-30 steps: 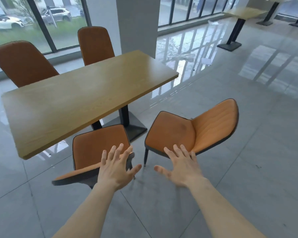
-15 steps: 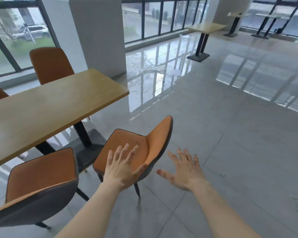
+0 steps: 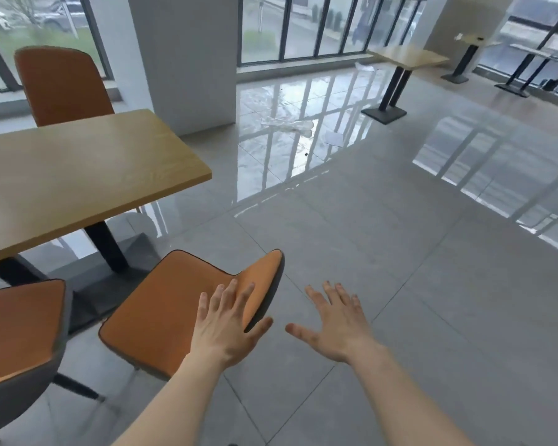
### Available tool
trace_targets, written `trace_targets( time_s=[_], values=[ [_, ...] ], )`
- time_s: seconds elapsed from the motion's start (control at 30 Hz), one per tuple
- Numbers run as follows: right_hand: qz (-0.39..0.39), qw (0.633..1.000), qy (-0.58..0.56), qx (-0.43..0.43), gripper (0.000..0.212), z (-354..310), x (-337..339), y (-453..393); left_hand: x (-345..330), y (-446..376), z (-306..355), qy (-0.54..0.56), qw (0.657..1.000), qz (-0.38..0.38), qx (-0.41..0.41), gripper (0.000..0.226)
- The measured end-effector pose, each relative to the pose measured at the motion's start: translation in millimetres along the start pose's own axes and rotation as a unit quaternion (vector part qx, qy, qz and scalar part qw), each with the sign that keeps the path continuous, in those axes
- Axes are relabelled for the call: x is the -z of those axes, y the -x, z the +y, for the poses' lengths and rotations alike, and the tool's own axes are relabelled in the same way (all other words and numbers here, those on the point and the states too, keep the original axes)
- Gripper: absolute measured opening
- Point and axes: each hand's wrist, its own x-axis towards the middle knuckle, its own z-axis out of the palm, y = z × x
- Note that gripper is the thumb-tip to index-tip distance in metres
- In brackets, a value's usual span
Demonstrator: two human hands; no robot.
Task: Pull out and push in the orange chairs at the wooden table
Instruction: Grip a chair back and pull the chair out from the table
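Note:
The wooden table fills the left of the view on a black pedestal. An orange chair stands pulled out from its near right corner, backrest toward the right. My left hand hovers with fingers spread over that backrest; whether it touches is unclear. My right hand is spread open over the bare floor just right of the chair, holding nothing. A second orange chair sits at the lower left, and a third orange chair stands at the table's far side.
A white pillar rises behind the table. Another wooden table on a black base stands at the back right, with more table bases beyond. Wet patches and paper scraps lie on the glossy grey tiles.
The view has swung to the right, so the table and chairs shifted left. Both hands stayed spread in front of me, now beside the right-hand chair's backrest.

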Motion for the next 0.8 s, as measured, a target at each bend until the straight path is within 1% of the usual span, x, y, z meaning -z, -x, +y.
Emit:
trace_targets(
  time_s=[0.1,0.2,0.23,0.27,0.3,0.33,0.37,0.4,0.43,0.47,0.53,0.67,0.73,0.8],
  values=[
    [-0.005,0.999,0.016,0.052,0.107,5,15,-41,-7,-16,1,0.015,0.999,0.005,0.042,0.085],
    [-0.021,0.994,0.031,0.107,0.107,7,28,-81,-15,-29,6,0.041,0.993,0.02,0.105,0.083],
    [-0.031,0.991,0.053,0.117,0.108,5,25,-87,-17,-28,1,0.043,0.992,0.025,0.112,0.083],
    [-0.026,0.99,0.047,0.131,0.109,1,21,-89,-14,-22,-2,0.039,0.992,0.019,0.119,0.083],
    [-0.028,0.99,0.031,0.132,0.111,-3,24,-93,-12,-17,-4,0.022,0.992,-0.005,0.124,0.082],
    [-0.015,0.99,0.034,0.134,0.112,2,29,-96,-14,-20,-3,0.026,0.992,-0.002,0.12,0.081],
    [-0.051,0.971,0.07,0.225,0.113,0,27,-142,-35,-24,5,0.051,0.975,0.024,0.213,0.081],
    [-0.084,0.941,0.108,0.311,0.113,-4,23,-184,-51,-28,20,0.07,0.944,0.007,0.322,0.081],
    [-0.068,0.934,0.13,0.326,0.113,-5,25,-189,-54,-29,21,0.084,0.944,0.024,0.317,0.081],
    [-0.078,0.927,0.127,0.345,0.115,-12,25,-194,-57,-22,19,0.089,0.944,0.047,0.313,0.081],
    [-0.079,0.913,0.139,0.375,0.12,-16,21,-197,-60,-15,16,0.079,0.939,0.041,0.333,0.081],
    [-0.083,0.873,0.202,0.436,0.126,-14,18,-230,-87,-21,44,0.117,0.914,0.061,0.385,0.095],
    [-0.09,0.859,0.208,0.46,0.124,-14,10,-234,-96,-19,52,0.12,0.905,0.064,0.403,0.095],
    [-0.103,0.846,0.226,0.472,0.118,-13,5,-238,-103,-20,58,0.113,0.895,0.088,0.423,0.091]
  ],
)
